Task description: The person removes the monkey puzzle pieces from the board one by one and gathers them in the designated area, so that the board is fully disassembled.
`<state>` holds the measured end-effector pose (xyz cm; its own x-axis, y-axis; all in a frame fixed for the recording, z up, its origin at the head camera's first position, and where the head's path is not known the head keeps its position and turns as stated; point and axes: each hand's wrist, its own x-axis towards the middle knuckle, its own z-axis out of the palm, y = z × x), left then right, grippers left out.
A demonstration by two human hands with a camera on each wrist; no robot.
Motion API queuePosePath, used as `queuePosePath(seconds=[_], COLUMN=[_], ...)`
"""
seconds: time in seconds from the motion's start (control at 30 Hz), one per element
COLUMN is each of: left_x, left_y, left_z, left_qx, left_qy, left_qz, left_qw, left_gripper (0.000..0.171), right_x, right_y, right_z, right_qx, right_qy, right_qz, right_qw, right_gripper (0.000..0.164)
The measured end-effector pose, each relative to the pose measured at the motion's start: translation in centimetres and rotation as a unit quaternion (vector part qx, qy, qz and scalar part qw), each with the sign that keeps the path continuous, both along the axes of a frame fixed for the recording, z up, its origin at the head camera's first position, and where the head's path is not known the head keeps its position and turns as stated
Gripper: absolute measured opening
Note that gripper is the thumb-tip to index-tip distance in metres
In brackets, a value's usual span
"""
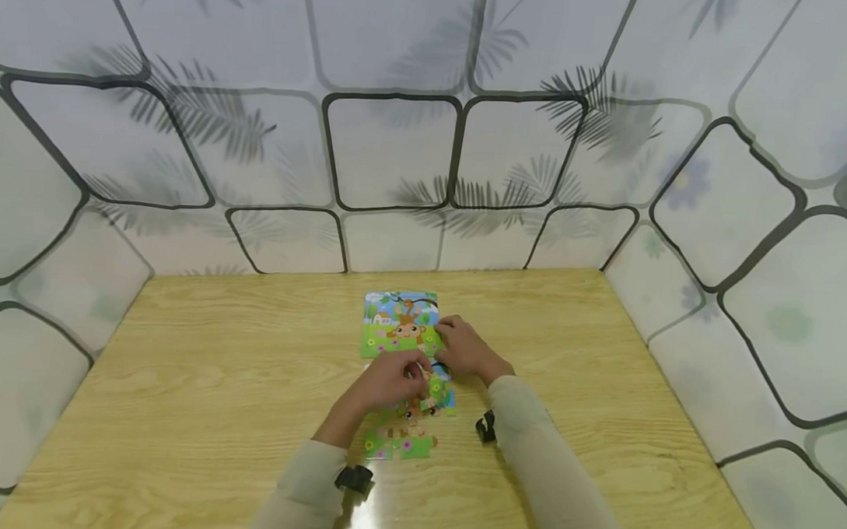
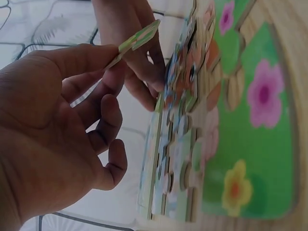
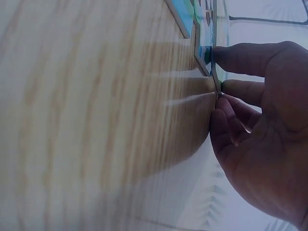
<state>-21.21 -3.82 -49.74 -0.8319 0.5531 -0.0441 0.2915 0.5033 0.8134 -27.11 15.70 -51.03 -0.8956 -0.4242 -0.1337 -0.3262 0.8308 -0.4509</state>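
Observation:
My left hand [image 1: 390,382] pinches a green jigsaw piece [image 2: 139,37] between thumb and forefinger, raised over the puzzle, while its other fingers curl loosely. Below it lies a partly joined jigsaw puzzle [image 1: 415,449] with a monkey, grass and flowers; the hand hides part of it in the head view. Just beyond sits a square monkey picture [image 1: 386,342]. At its lower right corner is my right hand [image 1: 468,348], its thumb touching a blue-edged puzzle piece [image 3: 205,53] and its fingertips resting by the picture's edge.
A light wood-grain table [image 1: 237,382] carries everything. Pale patterned cloth walls [image 1: 392,154] stand at its back and sides. Black wrist mounts [image 1: 354,478] hang under both sleeves, close to the tabletop.

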Motion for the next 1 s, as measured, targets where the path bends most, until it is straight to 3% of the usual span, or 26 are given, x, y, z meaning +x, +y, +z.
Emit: queuePosePath(seconds=[0.23,0.37,0.8,1.0], left_x=[1.2,1.9,3.1,3.1], left_y=[1.4,2.0,2.7,2.7], left_z=[-0.1,-0.3,-1.1,-1.5], left_qx=[-0.04,-0.06,-0.114,-0.13], left_qy=[0.024,0.033,0.073,0.079], left_qz=[-0.084,-0.107,-0.078,-0.024], left_qw=[0.9954,0.9919,0.9877,0.988], left_gripper=[0.012,0.014,0.015,0.019], right_x=[-0.1,-0.3,-0.1,0.0], right_y=[0.0,-0.3,-0.4,-0.2], right_z=[-0.2,-0.5,-0.7,-0.7], right_qx=[0.0,0.004,-0.005,-0.01], right_qy=[-0.001,0.0,-0.012,-0.016], right_qz=[-0.002,-0.002,-0.019,-0.02], right_qw=[1.0,1.0,1.0,1.0], right_gripper=[0.059,0.058,0.06,0.061])
